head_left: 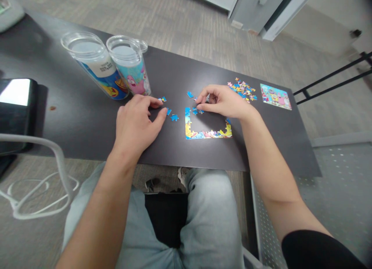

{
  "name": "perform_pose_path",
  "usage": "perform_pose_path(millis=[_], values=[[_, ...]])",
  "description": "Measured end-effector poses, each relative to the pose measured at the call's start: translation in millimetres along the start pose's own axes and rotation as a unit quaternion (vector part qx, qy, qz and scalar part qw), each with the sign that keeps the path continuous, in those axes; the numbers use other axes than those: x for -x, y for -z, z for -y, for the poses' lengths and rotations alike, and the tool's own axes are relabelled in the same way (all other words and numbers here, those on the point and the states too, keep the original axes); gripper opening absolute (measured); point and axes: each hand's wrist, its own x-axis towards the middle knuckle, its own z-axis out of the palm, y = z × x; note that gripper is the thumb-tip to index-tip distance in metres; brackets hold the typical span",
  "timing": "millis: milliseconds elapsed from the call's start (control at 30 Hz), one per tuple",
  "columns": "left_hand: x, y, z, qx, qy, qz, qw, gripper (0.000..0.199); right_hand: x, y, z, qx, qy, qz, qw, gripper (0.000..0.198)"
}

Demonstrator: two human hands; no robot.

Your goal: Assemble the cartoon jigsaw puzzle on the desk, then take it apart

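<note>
On dark tabletop (165,151), incomplete puzzle border (207,135), left hand (137,120) loosely open, right hand (225,100) curled, grip unclear

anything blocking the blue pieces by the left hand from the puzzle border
Nothing visible stands between: only bare dark tabletop separates the blue puzzle pieces near the left hand from the partly assembled puzzle border.

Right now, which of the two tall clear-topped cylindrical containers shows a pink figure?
The light-blue printed cylindrical container on the right; the deeper-blue printed cylindrical container beside it shows yellow artwork instead.
</note>
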Motion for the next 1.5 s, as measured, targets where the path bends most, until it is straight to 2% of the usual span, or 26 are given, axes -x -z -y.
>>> perform_pose_path(millis=[100, 233, 533, 1067, 1200, 1333, 1500], values=[[-0.2, -0.5, 1.4, 0.000, -0.001, 0.000, 1.000, 0.023, 0.8, 0.1, -1.1, 0.032, 0.021, -0.008, 0.999, 0.031], [0.1, -0.5, 1.3, -0.004, -0.005, 0.000, 1.000, 0.024, -0.2, -4.3, 0.1, 0.057, 0.015, -0.002, 0.998, 0.033], [0.1, -0.1, 0.1, -0.006, -0.003, 0.003, 1.000, 0.024, -0.1, -6.6, 8.7, 0.089, 0.016, 0.006, 0.996, 0.024], [0.2, 0.5, -0.1, 0.001, -0.007, 0.003, 1.000, 0.024, -0.8, -9.4, 3.9, 0.080, 0.072, 0.005, 0.994, 0.031], [0.5, 0.3, 0.6, 0.000, -0.005, 0.007, 1.000, 0.024, -1.7, -11.7, 6.7, 0.092, 0.075, 0.005, 0.993, 0.026], [1.0, 1.6, -1.0, 0.001, -0.004, 0.007, 1.000, 0.024, -0.3, -8.1, 13.7, 0.106, 0.062, 0.006, 0.992, 0.013], [1.0, 2.8, -3.4, 0.003, 0.001, 0.009, 1.000, 0.024, 3.9, 10.2, 14.4, 0.122, 0.032, -0.050, 0.991, 0.003]])
